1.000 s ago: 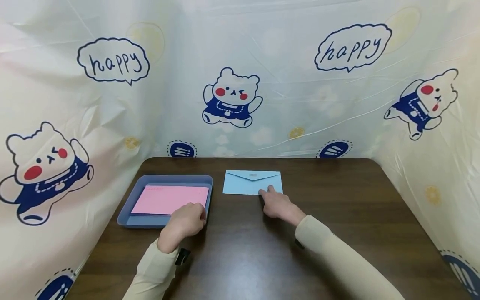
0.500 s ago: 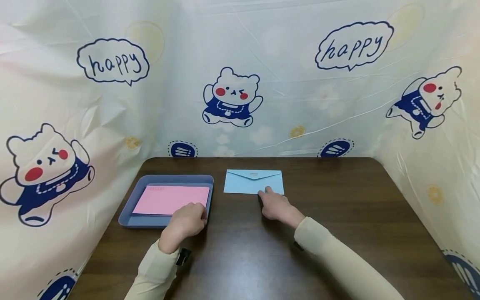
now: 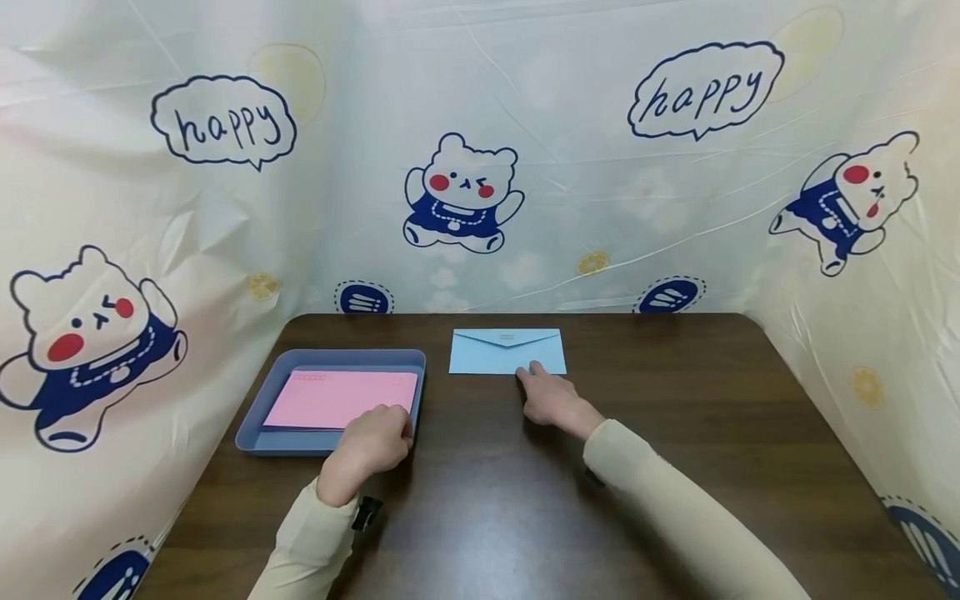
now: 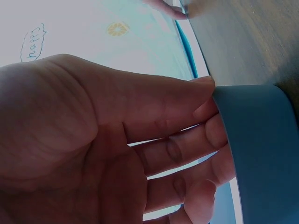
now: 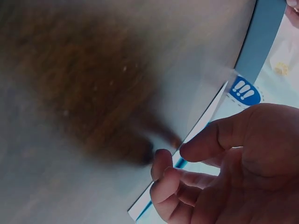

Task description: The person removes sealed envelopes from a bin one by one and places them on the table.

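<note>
My left hand [image 3: 375, 437] holds the right-hand wall of a blue-grey tray [image 3: 258, 437]. In the left wrist view the thumb lies at the rim, and the other fingers go behind the tray wall [image 4: 261, 154]. A pink envelope [image 3: 337, 400] lies in the tray, a darker edge showing under it. To the right, a light blue envelope [image 3: 487, 360] lies flat near the back of the table, its pointed flap facing up. My right hand [image 3: 553, 400] touches its near edge with thumb and forefinger slightly apart; the remaining fingers curl loosely in the right wrist view.
The dark brown wooden table [image 3: 480, 500] has rounded back corners. A pale cloth [image 3: 570, 192] printed with bears and "happy" bubbles hangs behind it and along both sides. A small black device [image 3: 366, 512] sits at the left wrist.
The light blue envelope has slid a little away from me, toward the table's back edge, and my right hand has moved with it. The left hand and tray stay put.
</note>
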`<action>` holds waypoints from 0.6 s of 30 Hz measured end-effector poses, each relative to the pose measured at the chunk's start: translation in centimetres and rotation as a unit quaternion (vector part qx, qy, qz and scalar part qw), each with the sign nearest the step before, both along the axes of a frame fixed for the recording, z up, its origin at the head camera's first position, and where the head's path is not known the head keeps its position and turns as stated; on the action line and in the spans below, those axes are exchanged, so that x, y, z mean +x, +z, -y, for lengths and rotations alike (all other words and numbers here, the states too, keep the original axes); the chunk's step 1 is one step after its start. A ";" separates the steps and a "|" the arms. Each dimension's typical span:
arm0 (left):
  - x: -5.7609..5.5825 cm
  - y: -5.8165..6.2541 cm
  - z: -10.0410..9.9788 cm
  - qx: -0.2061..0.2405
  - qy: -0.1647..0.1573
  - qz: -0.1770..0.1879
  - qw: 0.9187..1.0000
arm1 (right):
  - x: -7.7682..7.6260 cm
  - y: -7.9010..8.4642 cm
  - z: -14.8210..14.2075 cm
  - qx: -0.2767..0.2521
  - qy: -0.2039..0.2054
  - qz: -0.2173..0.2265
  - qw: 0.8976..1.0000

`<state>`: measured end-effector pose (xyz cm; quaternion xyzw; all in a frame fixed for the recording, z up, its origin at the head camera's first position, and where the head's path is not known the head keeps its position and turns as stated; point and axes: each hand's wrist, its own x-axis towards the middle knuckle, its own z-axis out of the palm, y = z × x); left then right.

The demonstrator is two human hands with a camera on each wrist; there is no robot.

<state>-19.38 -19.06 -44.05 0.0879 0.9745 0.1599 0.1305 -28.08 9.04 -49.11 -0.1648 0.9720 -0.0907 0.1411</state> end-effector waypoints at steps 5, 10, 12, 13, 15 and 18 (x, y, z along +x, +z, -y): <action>0.0 -0.2 -0.1 -0.002 0.000 0.001 1.000 | -0.4 -0.1 -0.3 -0.020 -0.011 0.014 1.000; 0.1 -0.4 -0.1 -0.002 0.002 0.004 1.000 | -0.9 -0.3 -0.4 -0.031 -0.013 0.022 0.999; 0.1 -0.3 -0.1 -0.004 0.002 0.002 1.000 | -1.2 -0.4 -0.3 -0.033 -0.013 0.021 0.999; 0.1 -0.3 -0.1 -0.005 0.002 -0.001 1.000 | -1.3 -0.4 -0.3 -0.034 -0.012 0.021 0.999; 0.1 -0.2 0.0 -0.005 0.001 -0.004 1.000 | -1.6 -0.4 -0.2 -0.035 -0.012 0.018 0.999; 0.0 0.0 -0.1 -0.006 -0.002 -0.007 1.000 | -1.9 -0.3 -0.2 -0.037 -0.015 0.017 0.999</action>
